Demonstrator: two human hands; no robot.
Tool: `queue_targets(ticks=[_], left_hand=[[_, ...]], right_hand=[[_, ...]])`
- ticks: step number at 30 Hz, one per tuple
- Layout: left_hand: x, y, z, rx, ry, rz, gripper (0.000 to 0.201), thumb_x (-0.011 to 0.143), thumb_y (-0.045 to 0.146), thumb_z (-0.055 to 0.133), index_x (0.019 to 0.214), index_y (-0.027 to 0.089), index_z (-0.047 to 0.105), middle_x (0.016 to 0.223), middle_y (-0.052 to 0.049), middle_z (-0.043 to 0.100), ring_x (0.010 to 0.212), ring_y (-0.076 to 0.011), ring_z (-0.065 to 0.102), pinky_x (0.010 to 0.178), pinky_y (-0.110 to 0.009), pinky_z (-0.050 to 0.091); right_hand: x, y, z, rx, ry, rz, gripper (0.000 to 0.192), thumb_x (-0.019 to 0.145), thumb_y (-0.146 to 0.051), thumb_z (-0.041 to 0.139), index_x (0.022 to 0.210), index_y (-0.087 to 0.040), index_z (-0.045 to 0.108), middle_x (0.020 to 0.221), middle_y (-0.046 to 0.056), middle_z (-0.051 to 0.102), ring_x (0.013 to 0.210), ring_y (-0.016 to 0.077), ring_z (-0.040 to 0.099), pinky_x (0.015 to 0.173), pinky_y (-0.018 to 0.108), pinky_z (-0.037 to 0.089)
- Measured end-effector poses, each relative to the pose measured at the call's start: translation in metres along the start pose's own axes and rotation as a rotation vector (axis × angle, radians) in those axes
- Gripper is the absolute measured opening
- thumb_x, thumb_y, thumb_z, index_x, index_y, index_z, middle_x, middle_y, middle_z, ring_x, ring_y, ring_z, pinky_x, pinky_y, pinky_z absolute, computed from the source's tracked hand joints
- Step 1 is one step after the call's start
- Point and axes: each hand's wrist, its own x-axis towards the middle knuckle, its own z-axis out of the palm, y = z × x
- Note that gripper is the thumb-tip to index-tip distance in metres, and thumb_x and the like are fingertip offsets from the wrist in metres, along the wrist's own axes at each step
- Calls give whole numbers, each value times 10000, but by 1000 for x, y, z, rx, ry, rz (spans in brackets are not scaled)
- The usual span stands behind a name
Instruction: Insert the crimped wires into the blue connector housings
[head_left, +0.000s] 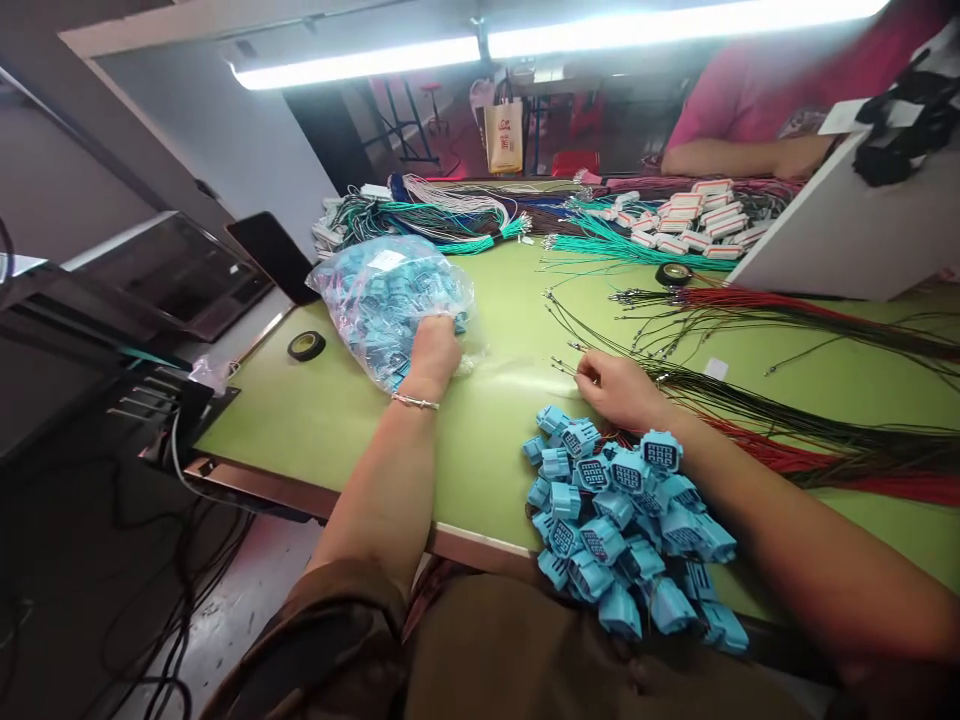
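The left hand (433, 347) reaches into the mouth of a clear plastic bag (382, 295) full of blue plugs, its fingers curled inside among them; whether they have closed on one plug cannot be told. A thin bracelet (415, 401) sits on that wrist. The right hand (616, 388) rests on the green table (315, 420) with its fingertips pinched on the end of a thin dark wire (564, 367), at the edge of a long bundle of dark and red wires (810, 440) that runs off to the right. Just in front of the right forearm lies a loose heap of blue plugs (626, 530), near the table's front edge. A roll of black tape (306, 345) lies left of the bag, and a second roll (673, 273) sits further back. Behind the bag are bundles of green and white wires (450, 220), and to the right of them a pile of white plugs (694, 225). Across the table another person's arm (739, 157) in a pink sleeve rests on the surface, beside a tilted white board (840, 235).
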Motion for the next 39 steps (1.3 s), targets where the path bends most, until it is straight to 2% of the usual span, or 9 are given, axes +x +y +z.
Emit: queue_targets(ticks=[3,7,14,18,21,24,30,35,39], left_hand=[[6,-7,8,60,-91,42,343,845,126,473,1111,72,683,1165,-256,666,1144,-352,582,980,-419,379],[1,5,9,199,-78,53,315,848,182,478,1042,53,689,1146,-278,655,1126,-368,584,958,-428,384],[-10,17,-11,238,-27,4,261,823,246,558,977,98,707,986,-198,695,1038,-379,608,885,-466,439],[-29,40,-25,-225,40,-93,172,749,284,682,856,152,710,805,-87,685,879,-298,657,884,-449,482],[-46,65,-18,-911,-248,-210,332,707,267,739,1019,159,701,767,-31,668,739,-194,665,778,-382,556],[-56,83,1,-1324,-570,-370,396,728,196,724,1115,117,693,798,-50,684,696,-133,650,728,-317,589],[-60,87,26,-1561,-707,-527,170,808,119,664,948,61,741,899,-131,737,769,-152,707,735,-232,601],[-62,88,28,-1594,-700,-575,120,838,104,640,895,45,727,852,-129,737,769,-156,722,779,-242,606],[-66,92,29,-1619,-662,-531,176,844,135,666,1002,75,715,847,-98,731,768,-138,714,845,-281,599]], right_hand=[[-2,1,1,111,-8,-37,152,852,-226,543,883,-160,677,824,54,706,680,144,562,652,257,380],[-1,3,3,277,14,-21,178,825,-209,567,860,-154,733,820,44,720,731,131,582,702,245,404],[4,6,1,649,23,116,190,731,-237,575,714,-106,712,605,-15,603,602,79,477,597,208,359],[2,3,-5,781,29,165,198,677,-286,603,691,-109,691,548,-37,547,560,69,428,563,213,331],[-1,1,-6,809,38,158,214,653,-321,616,678,-115,666,536,-41,525,546,71,423,548,220,324],[-4,-1,-6,800,54,134,231,653,-357,619,653,-127,635,524,-47,496,534,71,407,533,223,314],[-8,-5,-8,724,72,36,237,684,-373,589,647,-141,622,541,-45,463,560,74,390,533,226,289],[-8,-5,-5,654,23,9,225,697,-342,567,664,-133,641,529,-51,441,527,68,352,525,231,274],[-8,-4,-4,602,14,-13,219,709,-323,552,685,-132,657,537,-45,462,524,70,362,528,233,277]])
